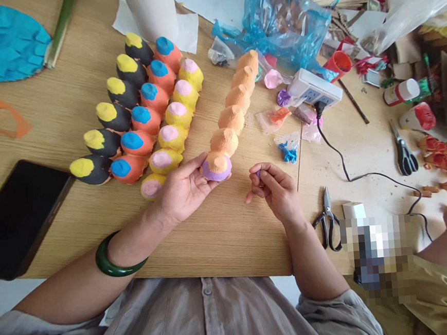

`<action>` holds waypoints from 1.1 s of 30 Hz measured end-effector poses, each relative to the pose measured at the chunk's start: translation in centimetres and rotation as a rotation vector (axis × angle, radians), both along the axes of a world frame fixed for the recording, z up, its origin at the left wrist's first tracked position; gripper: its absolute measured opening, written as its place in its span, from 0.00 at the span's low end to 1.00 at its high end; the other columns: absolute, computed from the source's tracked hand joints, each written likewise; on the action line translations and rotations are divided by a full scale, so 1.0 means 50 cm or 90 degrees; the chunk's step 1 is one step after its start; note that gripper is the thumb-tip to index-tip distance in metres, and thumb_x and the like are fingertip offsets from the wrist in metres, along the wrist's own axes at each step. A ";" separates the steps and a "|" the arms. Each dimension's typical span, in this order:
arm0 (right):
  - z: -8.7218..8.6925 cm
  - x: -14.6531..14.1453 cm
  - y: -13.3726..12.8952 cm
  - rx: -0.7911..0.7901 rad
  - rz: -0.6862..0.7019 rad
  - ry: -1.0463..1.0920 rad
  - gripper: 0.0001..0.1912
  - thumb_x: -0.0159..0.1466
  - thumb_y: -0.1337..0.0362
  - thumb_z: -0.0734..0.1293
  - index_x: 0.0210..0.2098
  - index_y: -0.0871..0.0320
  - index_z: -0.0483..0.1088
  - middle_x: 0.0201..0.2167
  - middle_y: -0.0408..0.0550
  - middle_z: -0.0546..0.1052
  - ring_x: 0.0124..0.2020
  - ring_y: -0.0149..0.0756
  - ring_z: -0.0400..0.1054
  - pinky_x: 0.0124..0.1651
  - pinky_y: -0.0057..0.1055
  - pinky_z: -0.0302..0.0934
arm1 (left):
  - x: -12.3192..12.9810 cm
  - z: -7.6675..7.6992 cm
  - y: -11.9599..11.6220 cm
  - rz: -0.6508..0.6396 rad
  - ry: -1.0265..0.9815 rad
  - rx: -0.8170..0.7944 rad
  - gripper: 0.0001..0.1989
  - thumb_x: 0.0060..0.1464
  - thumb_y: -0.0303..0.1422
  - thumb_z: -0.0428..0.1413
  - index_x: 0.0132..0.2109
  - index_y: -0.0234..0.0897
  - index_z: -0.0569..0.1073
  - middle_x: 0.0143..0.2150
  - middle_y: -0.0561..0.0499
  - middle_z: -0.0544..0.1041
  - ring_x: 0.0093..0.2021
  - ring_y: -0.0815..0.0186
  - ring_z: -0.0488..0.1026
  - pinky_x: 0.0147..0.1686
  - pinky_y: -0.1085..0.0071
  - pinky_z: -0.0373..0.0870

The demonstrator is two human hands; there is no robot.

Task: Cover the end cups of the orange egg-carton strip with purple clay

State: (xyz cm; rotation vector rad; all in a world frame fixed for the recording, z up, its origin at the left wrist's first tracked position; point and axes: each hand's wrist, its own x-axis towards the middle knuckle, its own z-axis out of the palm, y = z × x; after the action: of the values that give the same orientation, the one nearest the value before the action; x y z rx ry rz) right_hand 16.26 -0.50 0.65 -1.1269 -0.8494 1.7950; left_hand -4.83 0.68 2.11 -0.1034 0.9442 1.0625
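One wooden table (67, 102), cluttered, scissors (404, 153), power strip (314, 88)

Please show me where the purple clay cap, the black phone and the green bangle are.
purple clay cap (216, 171): head view, its front bulge.
black phone (16, 217): head view, middle of the screen.
green bangle (106, 263): head view, its outer rim.
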 end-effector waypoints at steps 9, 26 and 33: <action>-0.002 -0.003 0.000 -0.003 0.005 -0.031 0.16 0.68 0.49 0.73 0.41 0.56 0.78 0.29 0.39 0.68 0.23 0.26 0.56 0.27 0.33 0.76 | 0.002 0.002 0.003 0.001 -0.002 -0.010 0.17 0.76 0.27 0.50 0.39 0.34 0.80 0.38 0.51 0.86 0.41 0.67 0.82 0.46 0.68 0.79; -0.002 -0.004 -0.005 0.078 -0.064 -0.117 0.18 0.65 0.49 0.78 0.45 0.53 0.75 0.35 0.44 0.83 0.25 0.30 0.75 0.32 0.33 0.77 | 0.001 -0.037 -0.018 -0.149 0.130 0.133 0.09 0.58 0.36 0.69 0.34 0.35 0.82 0.35 0.49 0.82 0.39 0.63 0.79 0.45 0.67 0.78; -0.001 -0.007 -0.010 0.078 -0.066 -0.144 0.17 0.62 0.49 0.81 0.32 0.56 0.79 0.20 0.37 0.72 0.17 0.24 0.59 0.20 0.25 0.61 | -0.016 -0.031 -0.021 -0.272 0.365 0.270 0.16 0.56 0.44 0.70 0.31 0.37 0.80 0.31 0.51 0.76 0.36 0.63 0.72 0.41 0.70 0.74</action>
State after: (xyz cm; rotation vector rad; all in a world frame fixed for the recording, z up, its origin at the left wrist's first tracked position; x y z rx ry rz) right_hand 15.91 -0.98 0.62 -1.2851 -1.0004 1.5285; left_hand -5.66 -0.37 0.55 0.7579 1.1589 0.8776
